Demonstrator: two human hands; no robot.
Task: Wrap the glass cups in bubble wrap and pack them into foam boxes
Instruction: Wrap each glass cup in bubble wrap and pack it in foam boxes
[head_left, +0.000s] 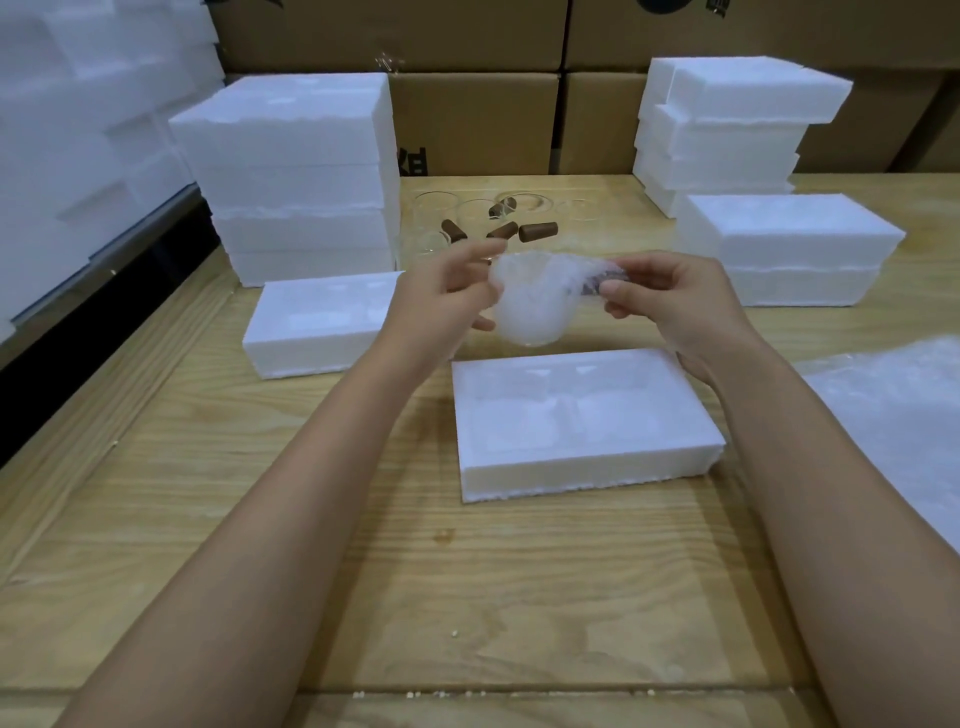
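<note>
A wall of brown cardboard boxes (467, 119) stood behind a pale wooden table (363, 571), with white foam blocks (78, 130) piled along the far left edge of the view. On the table, a tall stack of foam boxes (296, 176) rose at the back left. Two more stacks sat at the back right, the taller stack (727, 124) behind the shorter stack (784, 249). A sheet of bubble wrap (904, 415) lay at the table's right edge.

In the middle of the table lay an open foam box (587, 473), its moulded hollows facing up. A closed foam box (317, 322) sat to its left, in front of the tall stack. Between the stacks at the back stood several unwrapped glass cups (467, 218) with brown handles (537, 231).

Two bare forearms reached in from the bottom of the view. Held in the air between the hands — above the far edge of the open foam box — was the wrapped glass cup (530, 301), its body covered in cloudy bubble wrap. The right hand (675, 306) pinched the cup's dark handle through the wrap, fingers curled around it. The left hand (441, 296) was blurred, its fingers loosely spread and fairly straight, the tips at the wrap's left side.
</note>
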